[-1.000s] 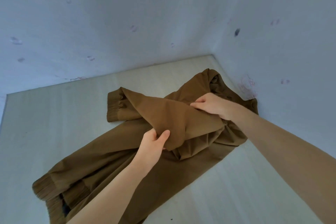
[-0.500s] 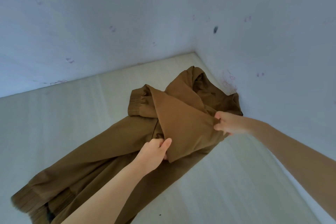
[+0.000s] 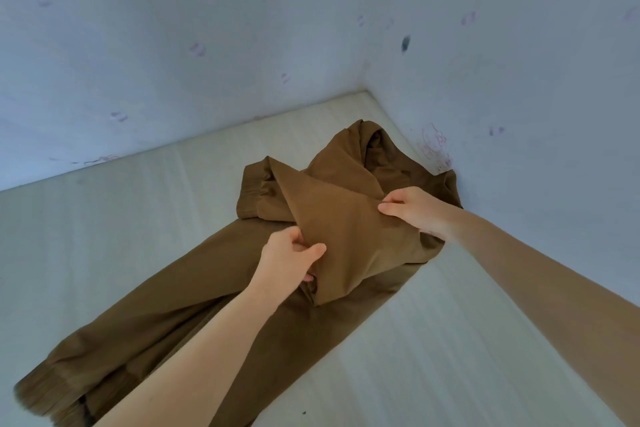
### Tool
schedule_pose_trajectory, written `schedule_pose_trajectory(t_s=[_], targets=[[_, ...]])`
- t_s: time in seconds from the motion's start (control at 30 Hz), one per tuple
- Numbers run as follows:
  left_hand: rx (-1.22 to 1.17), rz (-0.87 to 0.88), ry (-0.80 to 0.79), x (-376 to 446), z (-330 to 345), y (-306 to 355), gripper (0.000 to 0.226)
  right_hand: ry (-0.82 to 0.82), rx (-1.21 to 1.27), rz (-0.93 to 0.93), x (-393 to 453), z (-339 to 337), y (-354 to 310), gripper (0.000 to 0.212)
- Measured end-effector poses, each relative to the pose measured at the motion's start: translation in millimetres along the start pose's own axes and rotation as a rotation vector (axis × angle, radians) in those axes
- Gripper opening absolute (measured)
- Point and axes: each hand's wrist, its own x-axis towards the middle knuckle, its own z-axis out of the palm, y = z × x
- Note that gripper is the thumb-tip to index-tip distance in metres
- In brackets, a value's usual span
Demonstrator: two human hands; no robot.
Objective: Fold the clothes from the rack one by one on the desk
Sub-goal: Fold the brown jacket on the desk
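Observation:
A brown garment (image 3: 194,308) with ribbed cuffs lies stretched diagonally across the pale desk (image 3: 104,236), from the near left toward the far right corner. A sleeve is folded back over its upper part, its ribbed cuff (image 3: 256,194) pointing left. My left hand (image 3: 291,263) grips the near edge of that folded sleeve, thumb on top. My right hand (image 3: 415,215) pinches the sleeve's far right edge, close to the bunched hood or collar (image 3: 374,149).
Two pale blue walls (image 3: 242,28) with faint marks meet at the desk's far right corner; the garment's top touches the right wall. A ribbed hem (image 3: 45,392) lies at the near left.
My right hand has moved back up and left along the sleeve's edge. The cuff has shifted a little. The camera has drifted, the left hand keeps its grip.

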Motion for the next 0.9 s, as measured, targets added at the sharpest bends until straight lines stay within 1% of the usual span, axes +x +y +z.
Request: schedule_pose_trajectory(t_s=[0.07,0.13,0.17,0.2,0.27,0.3,0.33,0.37,0.43,0.47,0.53,0.6,0.67,0.73,0.8,0.87,0.9], targets=[[-0.005,-0.118,-0.099,-7.0,2.1,-11.5,0.019,-0.055,0.062,0.002,-4.4,0.8,4.8,0.019],[0.036,-0.235,-0.216,-12.6,1.5,-18.8,0.023,-0.189,0.164,0.112,-9.7,3.1,9.9,0.017],[0.058,-0.272,-0.255,-13.6,-2.0,-18.7,0.023,-0.243,0.235,0.183,-11.1,3.8,10.5,0.02],[0.068,-0.298,-0.279,-13.7,-6.8,-15.4,0.023,-0.261,0.294,0.246,-11.4,3.7,10.3,0.026],[0.06,-0.329,-0.301,-8.4,-18.7,-2.1,0.029,-0.228,0.349,0.318,-6.6,1.1,8.8,0.04],[0.046,-0.328,-0.284,-3.5,-25.5,5.4,0.035,-0.208,0.362,0.339,-2.8,-0.1,7.3,0.041],[0.038,-0.309,-0.234,3.0,-31.8,12.4,0.039,-0.197,0.369,0.36,1.2,-0.5,5.2,0.038],[0.02,-0.279,-0.153,12.1,-36.8,18.2,0.043,-0.205,0.371,0.379,2.7,-0.5,1.1,0.036],[-0.081,-0.224,0.018,34.1,-44.8,25.9,0.046,-0.258,0.35,0.407,6.5,-0.5,-8.0,0.043],[-0.161,-0.217,0.055,43.2,-47.4,30.0,0.049,-0.286,0.326,0.409,6.1,0.3,-13.7,0.04],[-0.343,-0.251,0.04,58.6,-49.9,35.7,0.057,-0.332,0.325,0.415,7.7,1.5,-22.8,0.028],[-0.484,-0.288,0.015,67.0,-49.8,38.8,0.057,-0.387,0.379,0.408,11.6,1.8,-27.8,0.029],[-0.52,-0.302,0.018,69.9,-50.0,41.6,0.048,-0.444,0.409,0.393,17.3,1.7,-30.9,0.032],[-0.521,-0.319,-0.005,68.2,-51.9,45.8,0.049,-0.463,0.41,0.372,18.2,-0.9,-34.8,0.034],[-0.547,-0.269,-0.028,66.4,-54.7,48.7,0.042,-0.446,0.432,0.32,15.4,-10.9,-40.4,0.037],[-0.682,-0.16,-0.043,61.9,-57.1,50.5,0.03,-0.445,0.503,0.22,10.6,-30.0,-44.2,0.041],[-0.753,-0.113,-0.054,58.8,-57.9,50.2,0.029,-0.472,0.532,0.143,6.5,-40.5,-46.9,0.041]])
